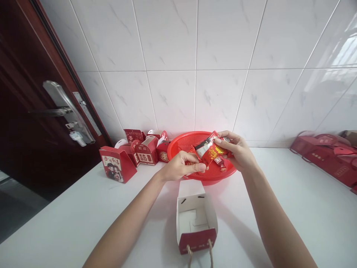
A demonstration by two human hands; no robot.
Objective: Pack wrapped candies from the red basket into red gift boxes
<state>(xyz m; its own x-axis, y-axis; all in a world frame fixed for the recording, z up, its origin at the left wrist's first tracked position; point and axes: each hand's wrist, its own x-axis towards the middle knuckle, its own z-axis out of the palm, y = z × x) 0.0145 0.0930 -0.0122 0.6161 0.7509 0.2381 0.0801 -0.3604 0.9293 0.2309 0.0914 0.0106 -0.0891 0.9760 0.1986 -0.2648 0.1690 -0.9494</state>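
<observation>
Both my hands hover over a red plastic basket (184, 143) at the back of the white table. My left hand (180, 166) pinches a small red sweet packet (192, 163) at the basket's near rim. In my right hand (238, 150) I hold a bunch of red and silver sweet packets (210, 149), fanned out above the basket. More packets lie inside the basket under my hands. Directly in front of me stands an open red gift box (196, 223) with a white inside and a rope handle, nothing in it.
Several folded red gift boxes (131, 154) stand in a group at the back left, next to the basket. Flat red boxes (329, 156) are piled at the right edge. A dark wooden door (41, 111) with a metal handle is at left. White tiled wall behind.
</observation>
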